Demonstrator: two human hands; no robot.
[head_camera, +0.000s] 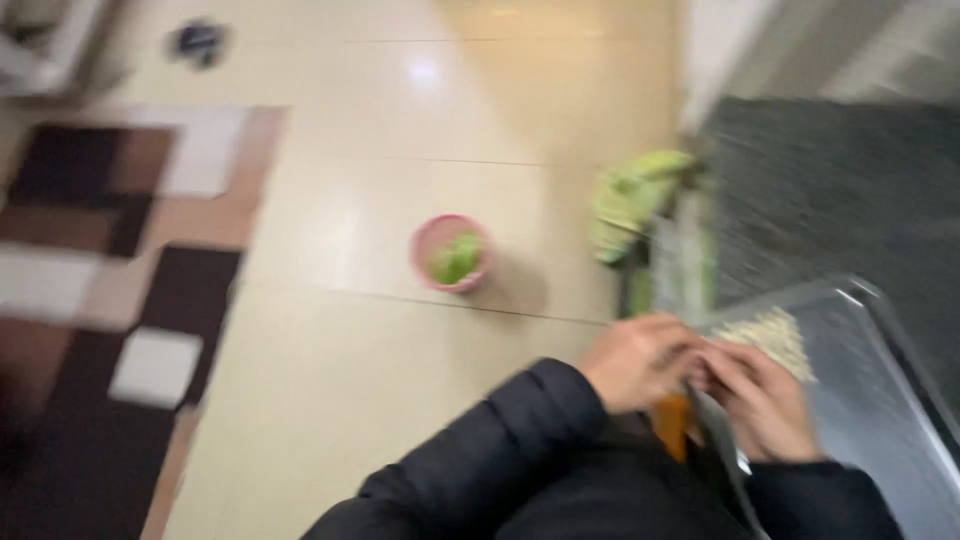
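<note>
Glossy cream tiled floor (350, 380), patchwork brown rug (110, 300), pink bowl (451, 252) of greens, dark speckled tabletop (830, 190), metal tray (870, 400), left hand (640, 362) and right hand (765, 400) together at its edge, grip unclear through blur

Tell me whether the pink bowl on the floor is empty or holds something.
Not empty: the pink bowl stands upright on the tiled floor with green leafy pieces inside; blur hides how full.

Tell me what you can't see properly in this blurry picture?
Head view, all smeared by motion blur:
- What the left hand and right hand grip between them: the fingers cover it, only an orange bit shows.
- The pale shreds in the metal tray: too blurred to name.
- The green stuff inside the pink bowl: too small.
- The dark thing on the floor, top left: blurred.
- The tray's right side: cut off by the edge.
</note>
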